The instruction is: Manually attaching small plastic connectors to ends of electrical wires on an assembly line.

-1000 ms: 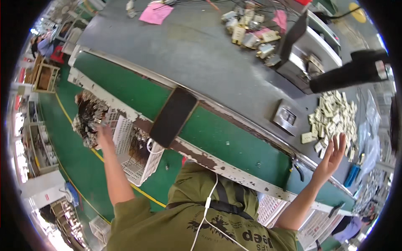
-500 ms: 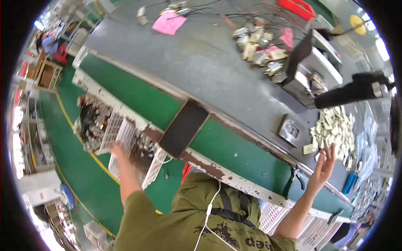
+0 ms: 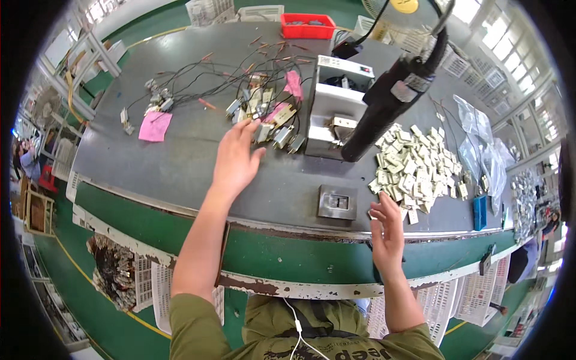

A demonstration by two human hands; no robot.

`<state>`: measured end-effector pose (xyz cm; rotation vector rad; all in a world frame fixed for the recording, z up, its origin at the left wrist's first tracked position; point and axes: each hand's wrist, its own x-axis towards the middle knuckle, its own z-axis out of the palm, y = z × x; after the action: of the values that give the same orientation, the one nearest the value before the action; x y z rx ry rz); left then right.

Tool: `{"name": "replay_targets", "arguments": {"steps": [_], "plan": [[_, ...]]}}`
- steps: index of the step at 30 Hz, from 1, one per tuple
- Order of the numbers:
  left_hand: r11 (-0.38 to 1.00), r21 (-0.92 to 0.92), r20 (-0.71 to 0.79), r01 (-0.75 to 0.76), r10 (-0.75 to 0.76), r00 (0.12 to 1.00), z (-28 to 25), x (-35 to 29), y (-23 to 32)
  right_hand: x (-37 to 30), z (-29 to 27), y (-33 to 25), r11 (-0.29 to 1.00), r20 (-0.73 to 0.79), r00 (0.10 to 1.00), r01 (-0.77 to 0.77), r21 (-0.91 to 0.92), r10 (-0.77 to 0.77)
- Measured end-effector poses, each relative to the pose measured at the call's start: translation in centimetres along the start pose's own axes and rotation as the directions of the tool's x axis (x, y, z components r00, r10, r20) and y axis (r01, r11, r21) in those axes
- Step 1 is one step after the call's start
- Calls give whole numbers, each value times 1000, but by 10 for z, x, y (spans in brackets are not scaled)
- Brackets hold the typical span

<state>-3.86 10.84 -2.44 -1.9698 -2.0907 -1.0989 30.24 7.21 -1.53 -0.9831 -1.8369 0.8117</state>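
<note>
My left hand [image 3: 236, 161] reaches over the grey tabletop with fingers stretched and thumb apart. Its fingertips are at the near edge of a cluster of small metal-cased parts [image 3: 264, 117] with black cables; whether they touch is hard to tell. My right hand [image 3: 389, 240] is above the table's front edge, loosely bent, fingers apart and holding nothing visible. Just beyond it lies a heap of small cream-coloured rectangular pieces [image 3: 414, 168]. Between the two hands sits a square metal block [image 3: 337, 203] with a recess in its top.
A grey-and-white machine [image 3: 336, 102] stands behind the block, with a thick black cylindrical tool [image 3: 384, 102] slanting in front. A smaller cabled cluster [image 3: 159, 99] and pink sheet [image 3: 155, 126] lie left. Far back is a red tray [image 3: 307, 27]; a blue box [image 3: 479, 213] sits right.
The view has turned toward the table. My left hand has gone from beside the white baskets to the cabled parts. My right hand stays near the cream pieces, now lower and closer to the table edge.
</note>
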Motion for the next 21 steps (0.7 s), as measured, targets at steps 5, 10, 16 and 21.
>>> {"name": "replay_targets", "arguments": {"steps": [5, 10, 16, 21], "plan": [[981, 149, -19, -128, 132, 991, 4, 12, 1, -8, -2, -2, 1000, 68, 998, -18, 12, 17], [935, -303, 258, 185, -106, 960, -50, -44, 74, -1, 1, -17, 1000, 244, 970, -4, -2, 5], [835, -548, 486, -49, 366, 793, -62, -93, 111, 0, 46, -48, 757, 565, 809, -469, 455, 162], [260, -748, 643, 610, 59, 764, -56, -80, 71, -9, 22, -59, 837, 645, 740, -466, 287, 191]]}}
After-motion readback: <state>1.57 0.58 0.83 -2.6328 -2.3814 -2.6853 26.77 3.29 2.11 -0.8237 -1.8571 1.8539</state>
